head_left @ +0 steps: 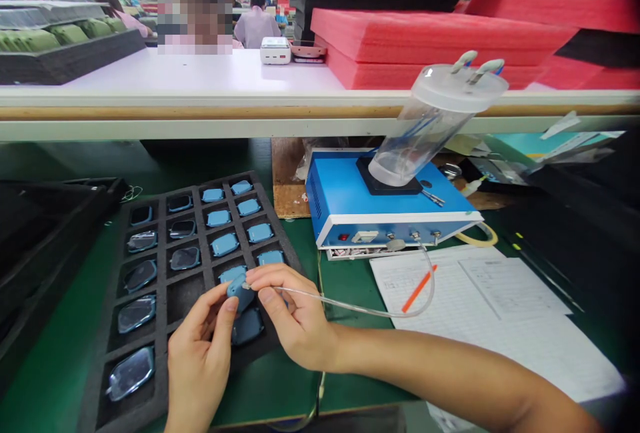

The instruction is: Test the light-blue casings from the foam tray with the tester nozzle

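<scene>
Between the thumb and fingers of my left hand [200,349] is a blue watch case [240,296], held tilted above the foam tray. My right hand [300,323] pinches the end of a clear tube [360,309], whose tip is at the side of the case; whether it enters the case I cannot tell. From there the tube curves back to the front of a blue machine [380,209]. Below my hands lies the black foam tray [161,286], with glossy-faced watches [137,314] in its left columns and blue cases [225,244] in its right columns. Part of the tray is hidden by my hands.
A clear cylinder [420,129] leans up from the machine. Printed sheets [480,306] with an orange strip [419,289] lie to the right. Above runs a white shelf [210,79] bearing red foam blocks [430,39] and a tray of green items [70,36]. Other people sit beyond it.
</scene>
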Available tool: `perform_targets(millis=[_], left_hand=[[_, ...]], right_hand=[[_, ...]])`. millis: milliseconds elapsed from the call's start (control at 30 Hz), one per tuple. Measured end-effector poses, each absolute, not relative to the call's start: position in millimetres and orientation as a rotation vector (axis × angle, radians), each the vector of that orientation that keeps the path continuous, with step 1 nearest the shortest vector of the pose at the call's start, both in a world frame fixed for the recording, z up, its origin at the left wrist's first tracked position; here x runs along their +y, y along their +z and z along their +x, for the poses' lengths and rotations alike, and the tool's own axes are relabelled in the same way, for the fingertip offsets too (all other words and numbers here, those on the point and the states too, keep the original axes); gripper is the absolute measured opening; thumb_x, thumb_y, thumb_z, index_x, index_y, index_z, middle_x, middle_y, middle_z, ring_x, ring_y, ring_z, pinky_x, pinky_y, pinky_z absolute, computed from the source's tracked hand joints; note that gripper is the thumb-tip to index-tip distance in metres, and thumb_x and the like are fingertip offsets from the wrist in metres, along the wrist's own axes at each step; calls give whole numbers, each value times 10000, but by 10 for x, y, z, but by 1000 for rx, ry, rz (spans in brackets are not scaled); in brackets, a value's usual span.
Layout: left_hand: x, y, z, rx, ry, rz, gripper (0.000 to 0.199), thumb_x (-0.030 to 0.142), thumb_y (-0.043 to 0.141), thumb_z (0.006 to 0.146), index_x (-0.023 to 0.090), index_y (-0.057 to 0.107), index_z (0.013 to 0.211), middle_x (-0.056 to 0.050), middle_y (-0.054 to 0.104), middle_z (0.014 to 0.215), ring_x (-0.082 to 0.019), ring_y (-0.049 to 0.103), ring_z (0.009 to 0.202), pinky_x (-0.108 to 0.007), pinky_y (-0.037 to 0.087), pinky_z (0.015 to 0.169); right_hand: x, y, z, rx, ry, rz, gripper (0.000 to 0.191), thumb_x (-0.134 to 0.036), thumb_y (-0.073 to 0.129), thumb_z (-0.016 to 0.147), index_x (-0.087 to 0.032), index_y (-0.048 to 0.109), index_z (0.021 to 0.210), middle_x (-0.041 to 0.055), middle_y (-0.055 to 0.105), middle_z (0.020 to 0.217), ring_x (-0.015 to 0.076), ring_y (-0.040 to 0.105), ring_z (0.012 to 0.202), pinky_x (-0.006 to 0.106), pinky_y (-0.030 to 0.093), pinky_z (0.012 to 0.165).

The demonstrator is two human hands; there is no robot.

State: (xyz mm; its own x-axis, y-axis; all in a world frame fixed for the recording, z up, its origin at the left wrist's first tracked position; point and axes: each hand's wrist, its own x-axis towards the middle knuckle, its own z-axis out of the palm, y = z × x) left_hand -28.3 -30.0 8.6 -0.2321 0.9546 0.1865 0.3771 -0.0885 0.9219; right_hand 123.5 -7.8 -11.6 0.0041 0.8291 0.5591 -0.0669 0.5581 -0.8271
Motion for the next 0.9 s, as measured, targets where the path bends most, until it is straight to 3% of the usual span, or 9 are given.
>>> perform_targets(millis=[233, 333, 433, 533, 600, 767, 900], left_hand=[[-346, 38, -252, 1632, 1309, 1552, 266, 412, 655, 910, 183, 738, 1018, -64, 803, 938, -208, 770, 756, -277, 620, 695], [-347, 176, -397, 1756, 1216, 1824, 264, 344, 533, 992, 189, 722, 1092, -80, 786, 1040, -227, 748, 912, -329, 594, 821], [-283, 400, -736, 1978, 926, 2128, 326, 319, 436, 1032, 187, 701, 1168, -107, 752, 1118, -285, 673, 1061, -432, 530, 937], [-211, 505, -1053, 1871, 500, 2281, 322, 297, 423, 1040, 215, 712, 1156, -83, 748, 1086, -282, 640, 1019, -450, 509, 931], [-158, 465, -1156, 1732, 405, 2310, 309, 261, 446, 1032, 223, 716, 1177, -68, 751, 1104, -261, 640, 1012, -432, 506, 950], [149, 344, -1182, 1896, 683, 2348, 263, 255, 550, 993, 203, 741, 1166, -88, 755, 1182, -266, 648, 1124, -405, 494, 1001], [477, 458, -1198, 1804, 293, 2422, 264, 163, 657, 900, 200, 765, 1138, -97, 778, 1127, -303, 683, 1088, -450, 480, 1012]], right_hand=[[-113, -106, 1244, -1404, 816, -702, 174, -170, 542, 1003, -231, 702, 1033, 76, 740, 1050, 202, 720, 1053, 372, 590, 948], [-170, -124, 1259, -1414, 815, -730, 203, -147, 528, 1011, -238, 706, 1046, 61, 740, 1072, 182, 714, 1069, 343, 569, 975], [-200, -159, 1265, -1411, 821, -748, 213, -136, 526, 1013, -240, 707, 1057, 54, 739, 1084, 174, 707, 1087, 320, 567, 973], [-218, -176, 1261, -1420, 828, -750, 210, -137, 533, 1012, -240, 709, 1061, 53, 742, 1088, 175, 708, 1088, 314, 577, 955], [-228, -177, 1258, -1428, 820, -762, 206, -136, 538, 1011, -240, 710, 1056, 52, 745, 1085, 173, 710, 1076, 312, 582, 947], [-232, -185, 1260, -1446, 812, -778, 203, -143, 542, 1011, -240, 713, 1059, 55, 747, 1079, 182, 713, 1068, 334, 590, 942], [-237, -184, 1260, -1422, 829, -772, 202, -155, 533, 1016, -241, 714, 1044, 54, 744, 1074, 179, 714, 1056, 336, 590, 942]])
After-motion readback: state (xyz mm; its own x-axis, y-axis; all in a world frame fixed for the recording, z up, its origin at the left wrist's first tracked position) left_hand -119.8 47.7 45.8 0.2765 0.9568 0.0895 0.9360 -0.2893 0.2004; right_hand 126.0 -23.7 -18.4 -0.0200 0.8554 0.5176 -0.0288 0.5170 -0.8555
